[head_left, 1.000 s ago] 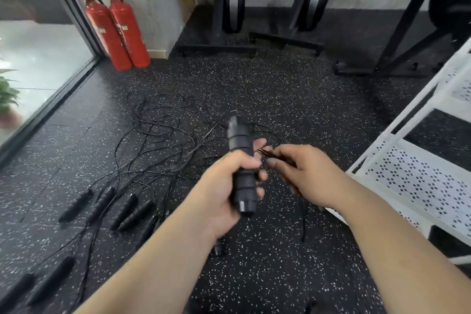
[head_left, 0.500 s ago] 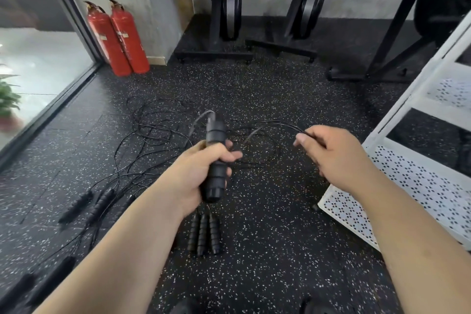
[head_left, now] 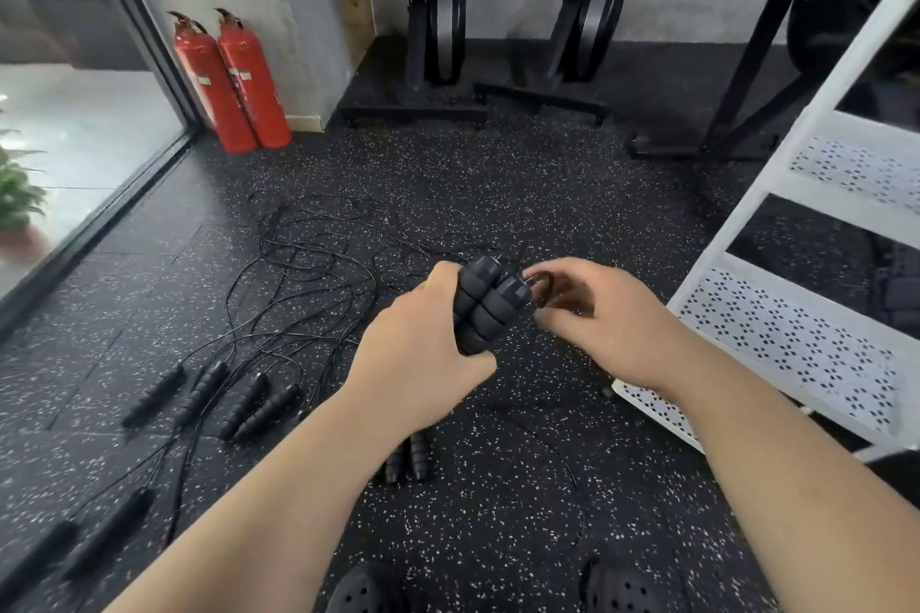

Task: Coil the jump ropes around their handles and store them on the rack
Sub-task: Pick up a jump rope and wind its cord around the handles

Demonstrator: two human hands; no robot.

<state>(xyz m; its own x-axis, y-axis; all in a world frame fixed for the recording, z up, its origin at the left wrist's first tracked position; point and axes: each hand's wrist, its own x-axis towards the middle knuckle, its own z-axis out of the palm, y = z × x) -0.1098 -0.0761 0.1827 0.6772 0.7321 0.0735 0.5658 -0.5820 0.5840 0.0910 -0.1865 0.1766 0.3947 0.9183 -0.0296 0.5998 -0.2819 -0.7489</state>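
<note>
A black rubber floor flecked with white (head_left: 498, 174) stretches ahead. On it, left of centre, lies a tangle of thin black ropes (head_left: 318, 259), and nearer the person several loose black handles (head_left: 219, 393) lie scattered, with two more (head_left: 410, 455) just under the left forearm. Two red fire extinguishers (head_left: 231, 80) stand against the grey wall beside a glass partition (head_left: 74, 124), and black equipment stands (head_left: 438, 40) line the far wall. The white perforated metal rack (head_left: 796, 339) rises at the right, its lowest shelf close beside the right wrist; nothing lies between the hands and that shelf. Dark perforated clogs (head_left: 363, 592) show at the bottom edge.

The left hand (head_left: 423, 353) is wrapped tightly round two black ribbed jump-rope handles (head_left: 485, 304), held side by side above the floor at mid-frame. Their long axis runs nearly upright, leaning slightly right and away, cord ends uppermost, lower ends buried in the palm. The right hand (head_left: 597, 319), just beside those top ends, has forefinger and thumb curled round a small loop of thin black cord (head_left: 546, 283).
</note>
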